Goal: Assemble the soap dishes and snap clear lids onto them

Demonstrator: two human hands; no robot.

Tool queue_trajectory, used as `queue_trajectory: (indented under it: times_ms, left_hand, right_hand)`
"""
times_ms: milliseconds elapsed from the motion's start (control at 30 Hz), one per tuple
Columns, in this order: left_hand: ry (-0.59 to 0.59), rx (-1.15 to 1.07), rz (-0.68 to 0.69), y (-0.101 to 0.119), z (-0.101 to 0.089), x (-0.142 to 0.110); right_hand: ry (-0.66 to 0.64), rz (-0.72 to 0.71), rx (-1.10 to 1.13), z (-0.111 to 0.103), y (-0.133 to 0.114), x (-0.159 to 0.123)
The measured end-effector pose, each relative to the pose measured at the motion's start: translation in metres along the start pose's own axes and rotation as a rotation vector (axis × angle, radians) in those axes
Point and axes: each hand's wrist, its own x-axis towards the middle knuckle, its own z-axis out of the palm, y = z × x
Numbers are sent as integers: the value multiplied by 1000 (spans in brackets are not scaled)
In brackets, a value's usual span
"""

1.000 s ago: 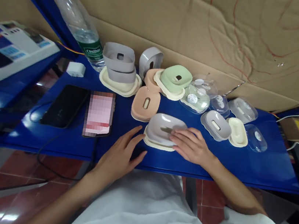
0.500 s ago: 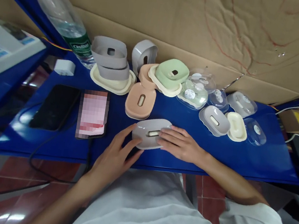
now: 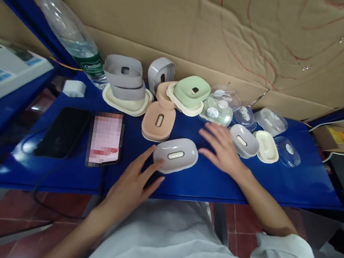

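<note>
A grey oval soap-dish piece (image 3: 175,155) with a pale slot lies near the front of the blue table (image 3: 304,186). My left hand (image 3: 134,181) rests open at its left end, fingertips touching its rim. My right hand (image 3: 220,146) hovers open and spread to the right of it, apart from it, close to a smaller grey oval piece (image 3: 243,140) and a cream one (image 3: 266,146).
Behind lie a pink oval piece (image 3: 158,121), a green piece on a cream tray (image 3: 191,92), stacked grey pieces (image 3: 125,80) and several clear lids (image 3: 221,106). Two phones (image 3: 62,131) and a water bottle (image 3: 67,31) are at the left. Cardboard (image 3: 236,35) backs the table.
My right hand has lifted off the grey piece and moved right and back, fingers spread. The grey piece now lies pressed down over the cream base. My left hand stays at its left end.
</note>
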Motion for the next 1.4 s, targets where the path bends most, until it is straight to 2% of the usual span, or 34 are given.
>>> queue_trajectory:
  times_ms: [100,167,267,367,467,533,633,800,933,1100,1233,1400]
  left_hand:
    - [13,-15,9,0,1,-1]
    - [9,-6,14,0,1,-2]
    - [11,11,15,0,2,-2]
    - [23,20,25,-1,3,-2]
    - [38,12,27,-1,2,-2]
    - [36,-2,26,-1,1,-2]
    - [26,-11,25,-1,1,-2]
    - [21,-4,23,-1,0,-2]
    - [23,3,32,-1,0,-2]
    - [19,-7,22,-1,1,-3]
    - [20,-13,26,-2,1,-3]
    - [20,-13,32,0,0,-1]
  right_hand:
    - [95,306,-160,-10,33,4]
    - [78,380,-201,-19,57,12]
    - [-49,322,-145,-40,93,36]
    - [-193,216,5,-56,124,64]
    - [-248,132,130,-61,145,83]
    - [-239,140,127,-58,152,86]
    - [-206,196,98,-50,156,83]
    - [-230,188,246,-39,155,73]
    - [-80,207,223,-37,147,66]
    - [159,214,54,-42,129,53]
    - [190,257,10,-36,122,45]
    - [246,371,-14,-23,125,42]
